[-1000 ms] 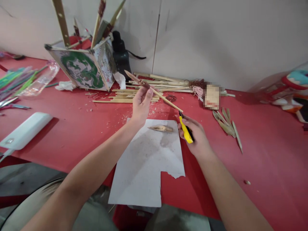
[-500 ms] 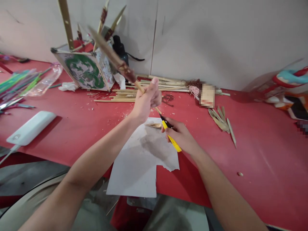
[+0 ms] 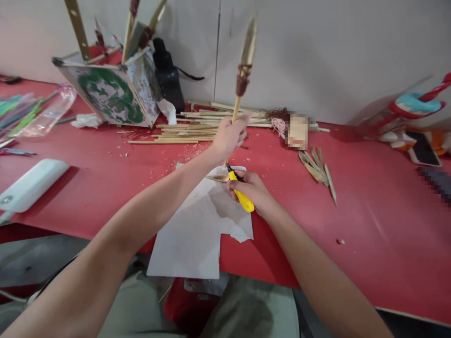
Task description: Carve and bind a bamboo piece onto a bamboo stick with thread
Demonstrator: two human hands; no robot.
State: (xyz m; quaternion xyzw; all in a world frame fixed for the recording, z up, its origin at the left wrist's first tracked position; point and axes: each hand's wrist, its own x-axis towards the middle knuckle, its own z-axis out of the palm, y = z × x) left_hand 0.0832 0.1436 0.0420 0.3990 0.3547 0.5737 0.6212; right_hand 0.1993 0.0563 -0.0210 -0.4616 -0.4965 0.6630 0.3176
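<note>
My left hand (image 3: 230, 137) is closed around a thin wooden stick (image 3: 236, 109). The stick stands almost upright, with a pointed, leaf-shaped tip (image 3: 248, 44) bound on by dark brown cord (image 3: 243, 79). In my right hand (image 3: 252, 188) is a yellow utility knife (image 3: 241, 193), its black front end at the stick's lower end. Whether the blade is cutting I cannot tell. Beside the knife, a hollow pointed husk-like piece (image 3: 217, 178) lies on the white paper (image 3: 190, 244).
Several thin sticks (image 3: 183, 136) lie at the back with shavings around them. A dragon-painted box (image 3: 109, 96) holds more bound sticks, a dark bottle (image 3: 167, 77) behind it. A white power bank (image 3: 33, 185) is at left; leaf-like pieces (image 3: 315, 169) and a phone (image 3: 424, 148) at right.
The stick has swung from leaning left to nearly upright, its tip moving right. The knife stays at its lower end, held in my right hand. The whole view has shifted slightly.
</note>
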